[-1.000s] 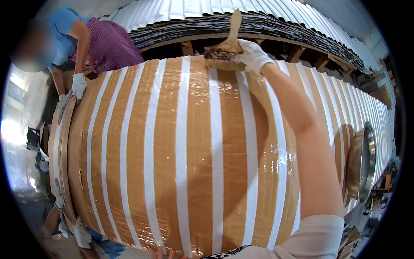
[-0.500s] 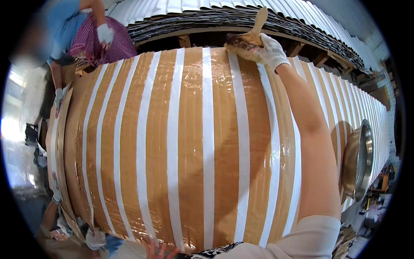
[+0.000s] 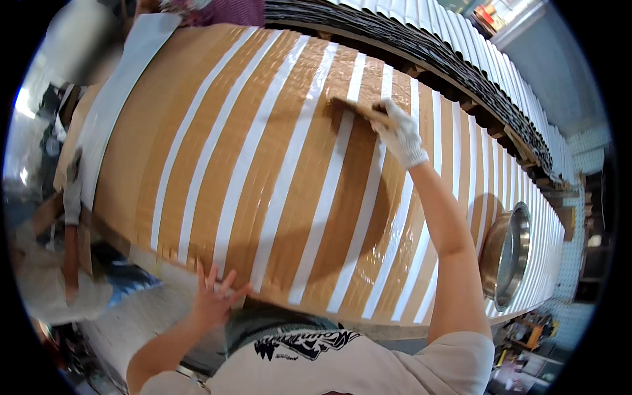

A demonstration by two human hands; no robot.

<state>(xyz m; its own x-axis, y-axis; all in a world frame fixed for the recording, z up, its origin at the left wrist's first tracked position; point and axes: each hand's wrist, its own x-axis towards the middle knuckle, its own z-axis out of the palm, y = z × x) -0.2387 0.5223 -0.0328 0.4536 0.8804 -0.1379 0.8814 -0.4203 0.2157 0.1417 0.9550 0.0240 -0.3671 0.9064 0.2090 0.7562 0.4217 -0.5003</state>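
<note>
My right hand (image 3: 398, 135), in a white knit glove, is closed round the wooden handle of a wide bristle brush (image 3: 349, 108). The brush head is blurred and rests on or just above the brown sheets (image 3: 276, 118), which lie overlapped so that white strips alternate with brown ones. Much of the brown surface shines as if wet. Bare and with its fingers spread, my left hand (image 3: 216, 299) touches the near edge of the sheets. A metal bowl (image 3: 505, 257) stands on the striped sheets to the right of my right forearm.
At the far left, a pale grey sheet (image 3: 125, 92) lies over the brown ones. A co-worker's gloved hand (image 3: 72, 191) is at the left edge. Behind the table runs a long stack of corrugated sheets (image 3: 454, 62). A purple checked cloth (image 3: 230, 12) shows at the top.
My right hand has drawn the brush from the far edge toward me and left. The view has shifted, showing more of my left hand. A pale sheet now lies at the left end.
</note>
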